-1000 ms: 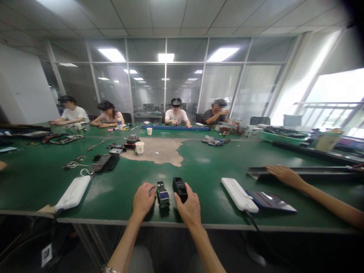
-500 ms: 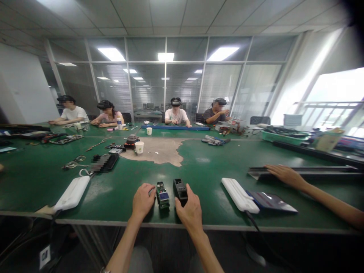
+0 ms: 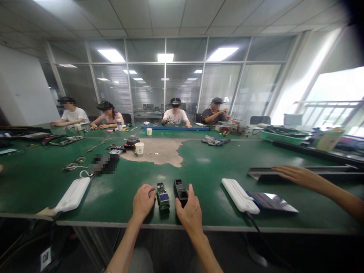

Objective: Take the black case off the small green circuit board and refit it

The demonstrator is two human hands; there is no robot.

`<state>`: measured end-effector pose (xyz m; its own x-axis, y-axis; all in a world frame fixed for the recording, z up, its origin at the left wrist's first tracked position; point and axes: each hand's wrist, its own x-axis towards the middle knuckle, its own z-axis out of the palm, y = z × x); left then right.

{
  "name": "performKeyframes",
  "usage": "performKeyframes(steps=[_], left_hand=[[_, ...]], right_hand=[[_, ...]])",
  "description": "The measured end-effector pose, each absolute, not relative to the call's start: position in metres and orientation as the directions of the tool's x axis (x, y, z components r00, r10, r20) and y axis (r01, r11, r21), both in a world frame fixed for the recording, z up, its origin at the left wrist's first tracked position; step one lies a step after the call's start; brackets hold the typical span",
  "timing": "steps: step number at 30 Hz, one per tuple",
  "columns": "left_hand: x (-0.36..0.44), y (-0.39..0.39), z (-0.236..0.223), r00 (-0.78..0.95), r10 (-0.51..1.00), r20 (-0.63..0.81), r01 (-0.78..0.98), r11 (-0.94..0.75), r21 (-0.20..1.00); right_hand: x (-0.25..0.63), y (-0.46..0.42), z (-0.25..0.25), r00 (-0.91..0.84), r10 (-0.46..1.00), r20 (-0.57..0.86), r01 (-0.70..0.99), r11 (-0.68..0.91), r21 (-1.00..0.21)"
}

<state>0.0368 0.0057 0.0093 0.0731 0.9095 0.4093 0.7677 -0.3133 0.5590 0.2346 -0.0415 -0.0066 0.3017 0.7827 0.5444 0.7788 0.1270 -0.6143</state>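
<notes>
A small circuit board module with a blue screen [image 3: 163,197] lies near the front edge of the green table [image 3: 119,193]. Just right of it lies a black plastic housing [image 3: 180,187]. My left hand [image 3: 143,201] rests on the table with its fingers curled against the module's left side. My right hand [image 3: 190,213] sits behind the black housing, thumb and fingers closed round its near end, which they hide.
A white oblong case [image 3: 72,194] lies at the left and another [image 3: 239,194] at the right, beside a dark flat panel [image 3: 271,202]. A co-worker's hand [image 3: 298,175] rests on a long metal rail [image 3: 264,173]. A paper cup [image 3: 139,147] and tools lie mid-table. Several people sit along the far side.
My right hand has slid back a little toward the table edge, uncovering more of the black housing. The co-worker's hand has shifted to the right along the rail. My left hand has barely moved.
</notes>
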Motion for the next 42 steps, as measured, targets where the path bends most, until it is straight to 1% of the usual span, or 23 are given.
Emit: performKeyframes(steps=[3, 7, 10, 12, 14, 17, 21, 28, 35, 42], left_hand=[[0.037, 0.005, 0.01, 0.062, 0.912, 0.407, 0.781, -0.298, 0.55], [0.038, 0.005, 0.011, 0.055, 0.916, 0.397, 0.791, -0.282, 0.543], [0.038, 0.004, 0.011, 0.044, 0.916, 0.399, 0.796, -0.274, 0.54], [0.039, 0.004, 0.011, 0.039, 0.914, 0.403, 0.798, -0.272, 0.539], [0.039, 0.003, 0.012, 0.036, 0.916, 0.401, 0.797, -0.268, 0.541], [0.038, 0.002, 0.013, 0.027, 0.919, 0.394, 0.794, -0.259, 0.55], [0.038, 0.001, 0.013, 0.027, 0.922, 0.387, 0.785, -0.259, 0.562], [0.036, 0.001, 0.014, 0.042, 0.925, 0.378, 0.776, -0.269, 0.57], [0.037, 0.003, 0.014, 0.049, 0.921, 0.387, 0.786, -0.275, 0.554], [0.038, 0.001, 0.017, 0.058, 0.921, 0.386, 0.777, -0.284, 0.561]], right_hand=[[0.235, -0.041, -0.007, 0.323, 0.787, 0.526, 0.769, 0.106, -0.63], [0.235, -0.042, 0.006, 0.361, 0.815, 0.453, 0.696, 0.088, -0.713], [0.23, -0.043, 0.028, 0.347, 0.843, 0.412, 0.618, 0.125, -0.776], [0.221, -0.044, 0.044, 0.319, 0.84, 0.44, 0.594, 0.184, -0.783], [0.209, -0.044, 0.055, 0.288, 0.832, 0.474, 0.599, 0.229, -0.767], [0.192, -0.043, 0.06, 0.248, 0.83, 0.499, 0.656, 0.235, -0.717], [0.176, -0.041, 0.05, 0.212, 0.836, 0.506, 0.731, 0.208, -0.65], [0.167, -0.048, 0.04, 0.162, 0.833, 0.529, 0.804, 0.199, -0.561], [0.169, -0.053, 0.022, 0.109, 0.83, 0.547, 0.84, 0.218, -0.497], [0.176, -0.055, 0.004, 0.083, 0.751, 0.655, 0.819, 0.322, -0.474]])
